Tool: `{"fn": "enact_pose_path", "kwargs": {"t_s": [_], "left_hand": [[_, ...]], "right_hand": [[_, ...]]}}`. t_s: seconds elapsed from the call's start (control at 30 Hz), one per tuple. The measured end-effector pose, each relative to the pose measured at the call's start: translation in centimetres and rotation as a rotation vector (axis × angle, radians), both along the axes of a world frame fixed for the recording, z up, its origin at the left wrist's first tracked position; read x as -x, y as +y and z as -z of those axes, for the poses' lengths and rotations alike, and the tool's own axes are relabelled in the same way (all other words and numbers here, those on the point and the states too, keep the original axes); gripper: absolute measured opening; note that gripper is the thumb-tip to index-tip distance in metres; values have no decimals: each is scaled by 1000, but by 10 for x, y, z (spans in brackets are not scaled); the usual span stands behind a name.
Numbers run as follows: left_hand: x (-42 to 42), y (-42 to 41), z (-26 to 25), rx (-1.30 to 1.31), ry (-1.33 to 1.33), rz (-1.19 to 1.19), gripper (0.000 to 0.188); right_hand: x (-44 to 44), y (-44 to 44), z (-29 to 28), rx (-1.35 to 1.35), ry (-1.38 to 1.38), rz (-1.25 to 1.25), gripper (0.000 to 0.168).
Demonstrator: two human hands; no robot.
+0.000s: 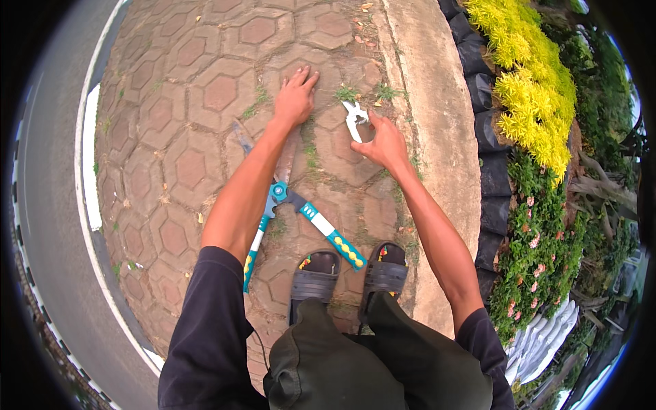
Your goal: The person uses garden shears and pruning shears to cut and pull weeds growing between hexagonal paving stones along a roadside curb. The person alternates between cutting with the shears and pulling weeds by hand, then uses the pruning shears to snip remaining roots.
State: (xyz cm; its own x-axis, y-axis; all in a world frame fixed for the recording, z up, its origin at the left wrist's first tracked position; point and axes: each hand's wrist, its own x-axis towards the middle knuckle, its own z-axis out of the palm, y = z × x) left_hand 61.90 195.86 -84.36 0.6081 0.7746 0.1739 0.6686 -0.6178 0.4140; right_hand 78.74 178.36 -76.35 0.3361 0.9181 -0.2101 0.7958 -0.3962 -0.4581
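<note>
My right hand (387, 141) holds a pair of white-handled pruning shears (353, 120) with a spring between the grips. The tips of the shears point at a small grass tuft (346, 93) growing between the pavers. Over the paving to the left is my left hand (297, 97), holding nothing, fingers a little apart; I cannot tell whether it rests on the ground. Beneath my left forearm lies a pair of hedge shears (278, 190) with teal, white and yellow handles spread apart. The forearm hides part of its blades and one handle.
Hexagonal pavers (220, 93) cover the walkway, with a second grass tuft (385, 92) near the concrete kerb (435, 102). Black planting bags (492, 169) line the bed of yellow foliage (533, 102) at right. A road (56, 154) runs along the left. My sandalled feet (315, 279) stand close to the hedge shears.
</note>
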Motion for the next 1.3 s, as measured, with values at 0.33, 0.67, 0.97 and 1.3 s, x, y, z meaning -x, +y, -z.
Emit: {"fn": "enact_pose_path", "kwargs": {"t_s": [0.33,0.67,0.97,1.3], "left_hand": [[0,0,6,-1,-34,0,45],[-1,1,4,21,-20,14,48],[3,3,2,20,13,30,49],[-45,-28,-20,1,-28,89,46]], "right_hand": [[29,8,-15,208,-237,-121,84],[21,15,-10,131,-69,-106,67],[-21,10,-6,113,1228,445,41],[-20,-19,14,-18,1964,598,70]]}}
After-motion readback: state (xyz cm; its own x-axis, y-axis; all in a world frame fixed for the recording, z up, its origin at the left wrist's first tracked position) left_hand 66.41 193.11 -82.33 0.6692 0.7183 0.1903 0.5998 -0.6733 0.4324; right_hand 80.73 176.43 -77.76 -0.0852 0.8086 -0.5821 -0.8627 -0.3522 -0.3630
